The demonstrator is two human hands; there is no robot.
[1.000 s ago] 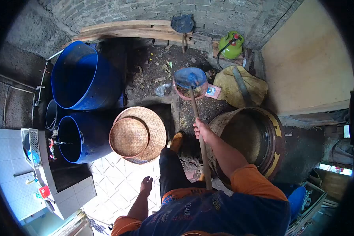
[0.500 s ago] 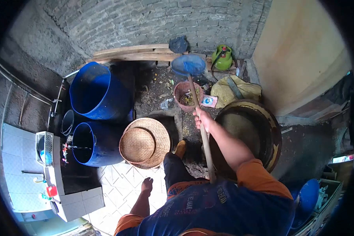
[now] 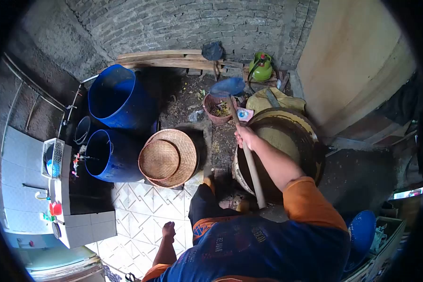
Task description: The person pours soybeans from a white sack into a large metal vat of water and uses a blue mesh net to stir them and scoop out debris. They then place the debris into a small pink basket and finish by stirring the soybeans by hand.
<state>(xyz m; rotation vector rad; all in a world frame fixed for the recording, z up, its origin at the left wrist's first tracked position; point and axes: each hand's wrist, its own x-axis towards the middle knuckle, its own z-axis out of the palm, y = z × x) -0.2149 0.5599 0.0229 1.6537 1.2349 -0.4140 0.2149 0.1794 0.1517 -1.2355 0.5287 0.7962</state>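
Note:
My right hand (image 3: pixel 246 137) is wrapped round the wooden pole of a long-handled blue net scoop (image 3: pixel 249 164). Its blue net head (image 3: pixel 229 86) is at the far end, by a reddish basket (image 3: pixel 217 109) with yellowish scraps inside. The pole's near end reaches toward my body. Under my right forearm stands a large round vat (image 3: pixel 320 164) of murky liquid. My left hand (image 3: pixel 168 230) hangs low at my side over the white tiles, apparently holding nothing, its fingers loose. Two round woven trays (image 3: pixel 188 157), the smaller on the larger, lie ahead of it.
Two blue barrels (image 3: pixel 127 105) stand at left, with a red-handled tap (image 3: pixel 76 162) beside the nearer one. A green gas cylinder (image 3: pixel 262 68), wooden planks (image 3: pixel 160 61) and a yellow sack (image 3: pixel 286 99) are along the back. A blue tub (image 3: pixel 362 235) is at lower right.
The scoop has been drawn back a little, and its pole's lower end now shows beside the vat. My right hand still grips it. The view has shifted slightly.

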